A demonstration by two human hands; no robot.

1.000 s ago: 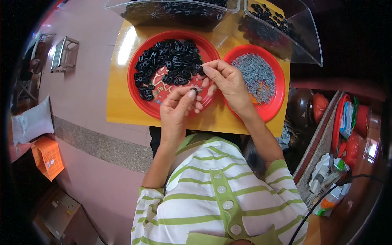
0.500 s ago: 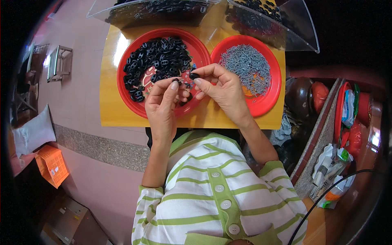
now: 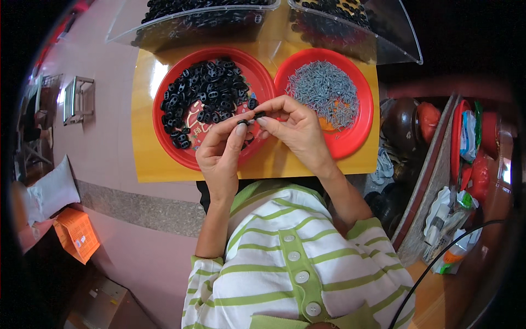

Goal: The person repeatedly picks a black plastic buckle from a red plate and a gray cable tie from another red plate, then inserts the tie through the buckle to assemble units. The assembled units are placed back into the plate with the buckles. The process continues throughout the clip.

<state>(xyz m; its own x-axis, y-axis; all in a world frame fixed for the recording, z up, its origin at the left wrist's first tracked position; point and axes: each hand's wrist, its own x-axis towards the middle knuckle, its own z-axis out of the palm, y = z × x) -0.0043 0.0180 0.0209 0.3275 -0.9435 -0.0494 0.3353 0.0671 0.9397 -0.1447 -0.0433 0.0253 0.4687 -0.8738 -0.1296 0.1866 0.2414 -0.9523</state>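
My left hand point(image 3: 222, 156) pinches a small black plastic piece point(image 3: 243, 122) between thumb and forefinger. Right beside it, my right hand point(image 3: 298, 129) pinches another small black piece point(image 3: 259, 114). The two pieces are close together, and I cannot tell whether they touch. Both hands hover over the near right rim of a red round tray point(image 3: 160, 137). In that tray lie many black oval two-holed pieces point(image 3: 211, 82), shaped like cord locks. To its right, a second red tray point(image 3: 364, 131) holds a heap of thin grey pin-like or spring-like parts point(image 3: 323, 88).
Both trays stand on a yellow table point(image 3: 148, 164). At its far edge are two clear plastic bins, the left bin point(image 3: 192, 24) and the right bin point(image 3: 356, 33), holding more black pieces. A stool point(image 3: 76, 101) and an orange box point(image 3: 78, 233) are at left. A black cable point(image 3: 427, 268) curves at right.
My hands have come together, bringing the two black pieces nearly end to end. The whole view has shifted slightly, so trays and bins sit a little differently in the picture.
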